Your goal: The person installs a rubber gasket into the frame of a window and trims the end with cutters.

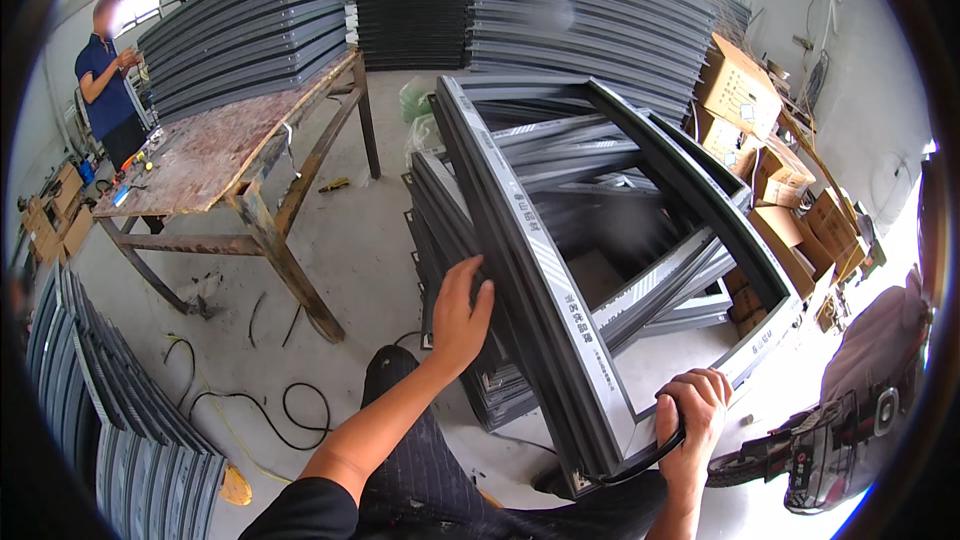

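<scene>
A dark grey metal window frame [535,230], with pale printed film along its bars, lies tilted on top of a stack of similar frames [440,190] in front of me. My right hand [692,418] is closed around the frame's near bar, close to its near corner. Beside the long left bar is my left hand [460,318], its fingers slightly bent and apart, the tips at the bar's outer side. It grips nothing that I can see. Through the frame's opening, more bars [670,280] show, crossing at angles.
A worn work table [215,160] at left carries stacked frames [250,35] and small tools. A person [105,80] stands behind it. Tall frame stacks [580,10] fill the back. Cardboard boxes [740,90] line the right. Cables [300,420] and a frame bundle [150,460] lie left.
</scene>
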`<state>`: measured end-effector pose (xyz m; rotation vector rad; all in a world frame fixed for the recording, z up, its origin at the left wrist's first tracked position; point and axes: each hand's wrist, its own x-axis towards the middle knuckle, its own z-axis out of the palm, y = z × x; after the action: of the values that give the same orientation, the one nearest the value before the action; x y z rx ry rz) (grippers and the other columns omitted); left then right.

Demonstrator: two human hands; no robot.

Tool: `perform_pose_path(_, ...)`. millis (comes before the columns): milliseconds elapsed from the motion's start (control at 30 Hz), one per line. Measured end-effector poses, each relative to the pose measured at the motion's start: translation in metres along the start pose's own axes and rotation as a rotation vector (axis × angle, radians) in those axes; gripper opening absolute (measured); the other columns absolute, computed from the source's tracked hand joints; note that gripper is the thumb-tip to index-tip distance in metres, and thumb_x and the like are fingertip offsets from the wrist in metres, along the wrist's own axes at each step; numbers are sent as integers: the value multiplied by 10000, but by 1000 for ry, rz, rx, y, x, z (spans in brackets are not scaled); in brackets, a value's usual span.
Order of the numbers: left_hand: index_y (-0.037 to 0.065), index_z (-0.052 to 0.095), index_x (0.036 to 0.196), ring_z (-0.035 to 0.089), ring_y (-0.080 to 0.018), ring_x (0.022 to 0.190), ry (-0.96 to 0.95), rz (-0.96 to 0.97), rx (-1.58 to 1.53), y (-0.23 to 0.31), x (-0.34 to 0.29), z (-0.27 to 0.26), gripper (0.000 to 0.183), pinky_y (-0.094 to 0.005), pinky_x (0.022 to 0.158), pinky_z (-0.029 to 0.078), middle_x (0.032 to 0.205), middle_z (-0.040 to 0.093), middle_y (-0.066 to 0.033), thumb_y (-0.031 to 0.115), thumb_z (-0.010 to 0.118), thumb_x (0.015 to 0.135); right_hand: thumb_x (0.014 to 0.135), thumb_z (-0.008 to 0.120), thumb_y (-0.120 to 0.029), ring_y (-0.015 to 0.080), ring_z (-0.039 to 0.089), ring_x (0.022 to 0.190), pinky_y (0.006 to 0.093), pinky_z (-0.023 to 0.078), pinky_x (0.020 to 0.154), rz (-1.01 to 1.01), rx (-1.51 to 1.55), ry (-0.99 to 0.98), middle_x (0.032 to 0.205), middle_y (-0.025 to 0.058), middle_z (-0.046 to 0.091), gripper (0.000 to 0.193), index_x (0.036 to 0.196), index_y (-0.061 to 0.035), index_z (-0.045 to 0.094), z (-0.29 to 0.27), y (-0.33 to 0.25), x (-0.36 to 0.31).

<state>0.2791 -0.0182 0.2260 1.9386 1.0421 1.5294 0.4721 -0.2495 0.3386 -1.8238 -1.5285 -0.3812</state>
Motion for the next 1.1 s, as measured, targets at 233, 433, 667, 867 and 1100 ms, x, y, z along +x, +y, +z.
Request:
perform_pose_path(233, -13, 538, 1102, 613, -116, 830, -195, -476, -593, 20, -60, -30, 234, -247, 710, 498, 965, 627, -82, 175, 522, 963, 751, 544, -236, 303, 566, 883, 440, 362, 932, 23, -32, -60, 783, 139, 616, 257, 731, 9, 622, -13, -20, -19)
perform_pose_path(433, -6, 543, 1048, 636, -155, 764, -391, -798, -834, 29, -38, -34, 257, -263, 639, 507, 891, 631, -91, 233, 546, 954, 853, 537, -54, 346, 560, 937, 433, 430, 881, 56, -98, 194, 987, 197, 586, 177, 967, 63, 604, -20, -19, -68)
perform_pose_path(667, 49, 578, 826, 609, -119, 585, -411, -836, -817, 21, -24, -16, 225, -236, 547, 509, 697, 619, -40, 245, 567, 936, 697, 680, 94, 140, 461, 584, 277, 403, 516, 369, 207, -402, 715, 43, 508, 403, 1077, -22, 613, -76, -28, -157)
perform_pose_path(867, 45, 533, 751, 587, -130, 544, -331, -816, -821, 29, -23, -14, 257, -253, 501, 516, 641, 562, -46, 230, 581, 923, 685, 753, 49, 127, 475, 575, 257, 393, 501, 302, 459, -438, 747, 59, 560, 310, 951, -6, 604, -81, -40, -181)
perform_pose_path(1100, 11, 566, 815, 622, -153, 565, -533, -843, -761, 40, -34, -25, 294, -257, 524, 529, 667, 620, -85, 277, 558, 941, 664, 690, 99, 125, 484, 595, 229, 353, 507, 412, 615, -318, 784, 80, 604, 227, 880, 45, 640, -85, -57, -161)
